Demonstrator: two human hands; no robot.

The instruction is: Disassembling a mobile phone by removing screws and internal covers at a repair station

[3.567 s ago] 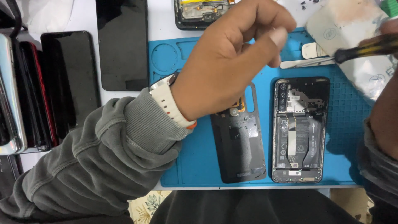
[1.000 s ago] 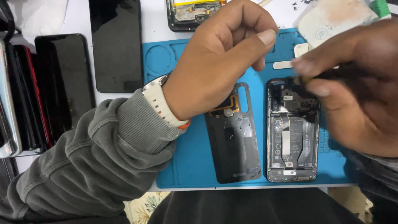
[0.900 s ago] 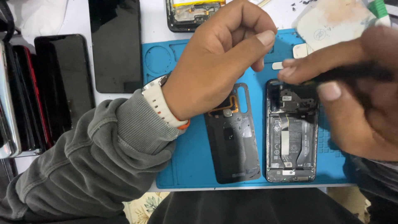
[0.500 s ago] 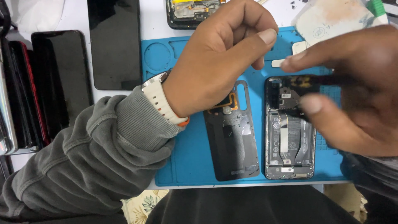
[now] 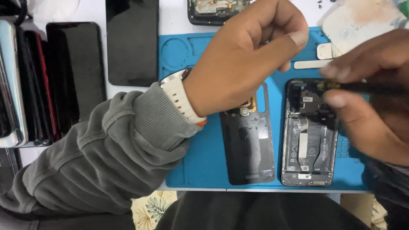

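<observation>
Right hand [image 5: 375, 106] grips a dark screwdriver [image 5: 366, 86] between thumb and fingers, its shaft lying crosswise with the tip over the top end of the opened phone [image 5: 309, 132]. The phone lies flat on the blue mat [image 5: 200, 162], long axis running away from the person, directly beneath and just left of this hand, which is the nearer one. Left hand [image 5: 245, 59] is loosely curled and holds nothing that can be seen, hovering over the top of the detached back cover [image 5: 249, 145], which lies parallel just beside the phone. Further phones lie on the table [image 5: 174, 17] beyond.
</observation>
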